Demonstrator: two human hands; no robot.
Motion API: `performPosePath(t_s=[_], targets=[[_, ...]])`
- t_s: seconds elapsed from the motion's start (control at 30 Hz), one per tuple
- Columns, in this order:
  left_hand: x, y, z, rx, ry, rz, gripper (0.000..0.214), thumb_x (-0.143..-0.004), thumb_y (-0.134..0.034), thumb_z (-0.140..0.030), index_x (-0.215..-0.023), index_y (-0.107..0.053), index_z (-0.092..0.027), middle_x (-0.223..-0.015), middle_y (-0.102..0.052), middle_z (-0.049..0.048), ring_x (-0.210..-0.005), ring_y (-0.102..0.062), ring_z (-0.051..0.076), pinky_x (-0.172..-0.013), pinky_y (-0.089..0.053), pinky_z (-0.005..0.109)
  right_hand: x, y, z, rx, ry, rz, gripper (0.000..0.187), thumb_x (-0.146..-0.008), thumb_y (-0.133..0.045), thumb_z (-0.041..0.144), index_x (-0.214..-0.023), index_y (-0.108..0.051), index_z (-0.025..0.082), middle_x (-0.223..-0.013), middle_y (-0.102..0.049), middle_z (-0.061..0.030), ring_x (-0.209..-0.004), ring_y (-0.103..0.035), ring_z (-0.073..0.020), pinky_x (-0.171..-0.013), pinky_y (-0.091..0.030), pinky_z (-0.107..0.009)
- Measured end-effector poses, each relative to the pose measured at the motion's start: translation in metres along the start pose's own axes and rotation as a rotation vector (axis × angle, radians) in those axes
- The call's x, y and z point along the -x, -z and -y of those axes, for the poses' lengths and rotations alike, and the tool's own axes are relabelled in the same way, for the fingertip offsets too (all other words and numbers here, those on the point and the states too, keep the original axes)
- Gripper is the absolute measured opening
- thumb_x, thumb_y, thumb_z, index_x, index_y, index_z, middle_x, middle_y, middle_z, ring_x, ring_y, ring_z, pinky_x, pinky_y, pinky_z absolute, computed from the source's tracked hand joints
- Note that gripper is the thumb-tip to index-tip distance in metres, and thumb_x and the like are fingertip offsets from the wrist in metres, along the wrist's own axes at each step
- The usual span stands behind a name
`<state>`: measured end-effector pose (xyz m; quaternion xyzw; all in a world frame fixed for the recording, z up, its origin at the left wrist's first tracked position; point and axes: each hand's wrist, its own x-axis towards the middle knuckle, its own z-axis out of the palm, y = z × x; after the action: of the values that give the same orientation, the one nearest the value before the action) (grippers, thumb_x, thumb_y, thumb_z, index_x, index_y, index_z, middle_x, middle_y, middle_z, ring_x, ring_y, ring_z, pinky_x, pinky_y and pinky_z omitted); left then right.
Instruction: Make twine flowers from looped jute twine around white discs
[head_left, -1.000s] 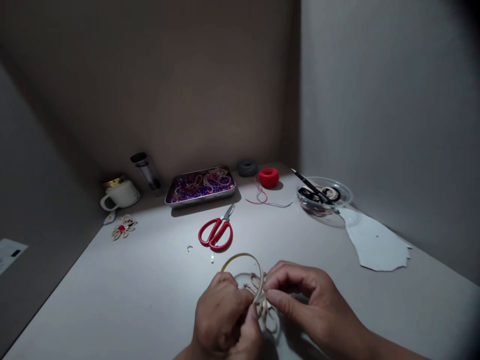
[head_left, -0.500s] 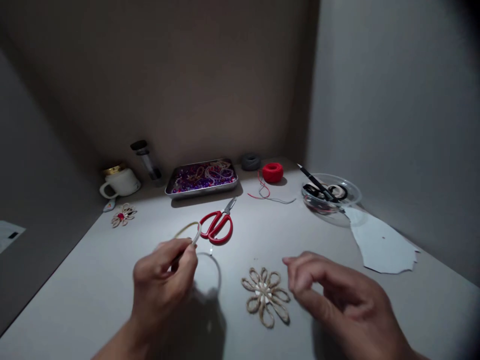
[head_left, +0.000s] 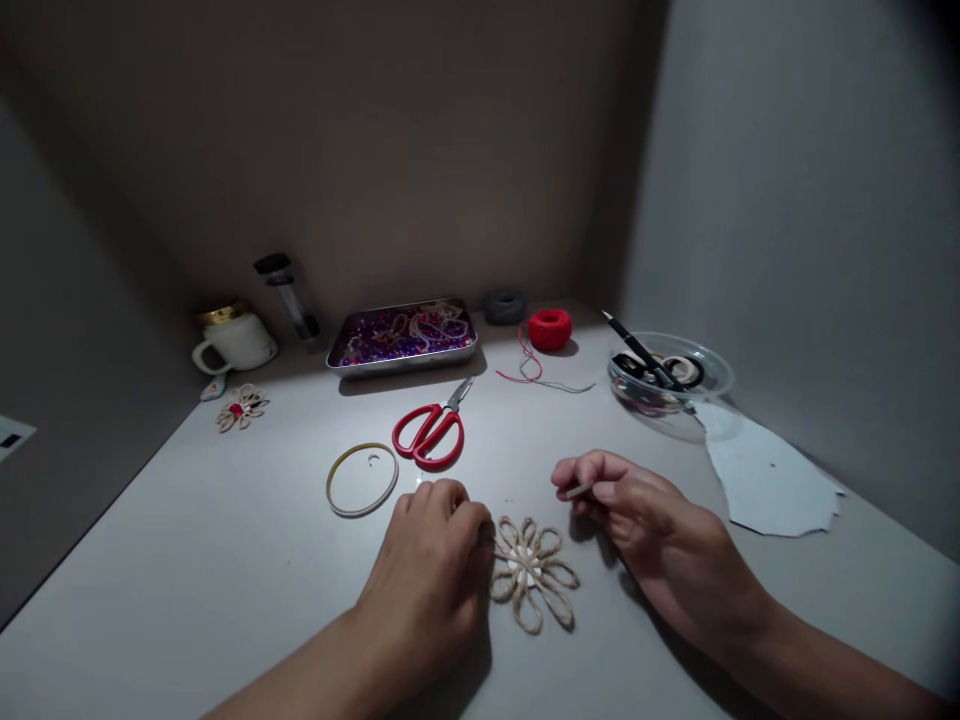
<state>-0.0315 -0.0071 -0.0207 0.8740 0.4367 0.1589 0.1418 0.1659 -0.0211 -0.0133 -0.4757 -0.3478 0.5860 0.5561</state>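
A flower of looped twine (head_left: 556, 573) with a white round centre lies flat on the table in front of me. My left hand (head_left: 439, 565) is at its left edge, fingers curled down over the outer loop, which they hide. To the right, my right hand (head_left: 660, 535) is raised slightly off the table and pinches a small pale strip (head_left: 579, 491) between thumb and fingers. A thin roll of tape (head_left: 328, 487), yellowish inside and white outside, rests beyond my left hand. Red-handled scissors (head_left: 431, 437) lie behind the hands, blades pointing away.
At the back stand a metal tray (head_left: 405, 366) of purple beads, a red yarn ball (head_left: 550, 330) and a grey one (head_left: 504, 307). A clear bowl (head_left: 712, 375) with a pen and white paper (head_left: 772, 480) are right. A mug (head_left: 244, 343) and another twine flower (head_left: 241, 408) are left.
The tape roll has left my left hand and now lies on the table. That hand has moved right to the twine flower. My right hand now shows a small pale strip.
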Motion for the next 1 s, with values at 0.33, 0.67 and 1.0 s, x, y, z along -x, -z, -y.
performPosePath(t_s=[0.33,0.67,1.0], targets=[[0.001,-0.001,0.006,0.159,-0.307,-0.321,0.018,-0.077,-0.041,-0.001,-0.086,-0.048,-0.016,-0.089,-0.052,0.0089,-0.076,-0.046,0.019,-0.065,-0.040,0.035,-0.002,0.003,-0.006,0.134,-0.004,0.142,0.050,-0.063,-0.071,0.026,-0.107,-0.047,0.022,-0.113,-0.055,-0.0102,-0.105,-0.052,-0.0246,-0.090,-0.040,-0.041],[0.003,-0.001,-0.006,0.743,0.036,-0.324,0.021,-0.079,-0.050,-0.014,-0.100,-0.050,-0.017,-0.088,-0.056,0.0068,-0.071,-0.054,0.016,-0.062,-0.046,0.031,0.007,-0.014,-0.010,-0.030,-0.141,0.200,0.090,-0.060,-0.075,0.024,-0.133,-0.024,0.014,-0.070,-0.061,0.0003,-0.055,-0.054,-0.0124,-0.050,-0.039,-0.024],[-0.006,-0.003,-0.024,1.297,0.648,0.029,0.017,-0.065,-0.060,-0.020,-0.053,-0.051,-0.013,-0.044,-0.052,-0.0015,-0.037,-0.040,0.006,-0.036,-0.033,0.017,0.007,-0.012,-0.015,0.009,-0.102,0.189,0.082,-0.060,-0.076,0.028,-0.127,-0.031,0.018,-0.093,-0.059,-0.0064,-0.078,-0.059,-0.0187,-0.070,-0.046,-0.033]])
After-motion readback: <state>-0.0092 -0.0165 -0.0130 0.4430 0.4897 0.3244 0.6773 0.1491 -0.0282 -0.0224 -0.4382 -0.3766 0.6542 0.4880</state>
